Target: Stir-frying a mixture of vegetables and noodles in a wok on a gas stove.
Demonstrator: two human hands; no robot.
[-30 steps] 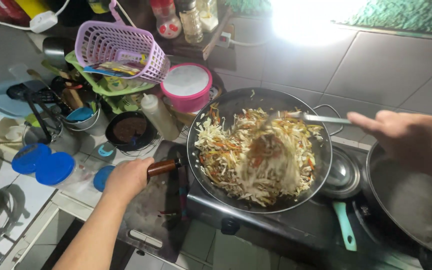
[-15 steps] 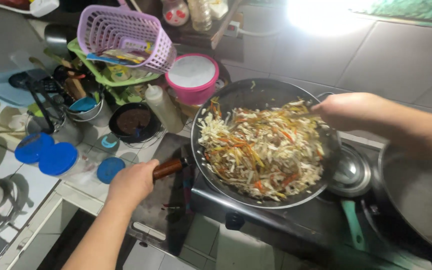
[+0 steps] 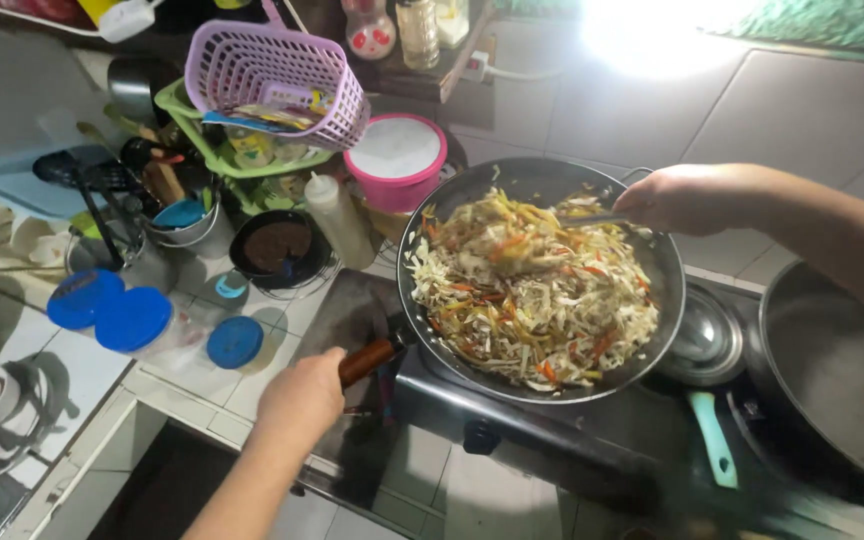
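Stirring on at the stove, we find the left hand clenched around the brown wooden handle of the dark wok, steadying it at the bench edge, while the right hand grasps a metal utensil whose working end is buried in the shredded vegetables. A second ago that right hand was drawn back to the wok's far rim with the utensil's shaft bare above the food; half a second ago it had swung in over the pan, and now it sits low at the right rim, with the pale cabbage and the orange and yellow strips heaped more toward the upper left of the wok. We judge the mix has just been turned once more and is mid-toss rather than settled. The left hand has hardly shifted on the handle, so the wok sits where it did on the burner. Beside it, left of the stove, stand a pink lidded tub, a squeeze bottle and a small black bowl of dark sauce, untouched; a second pan waits at the right.
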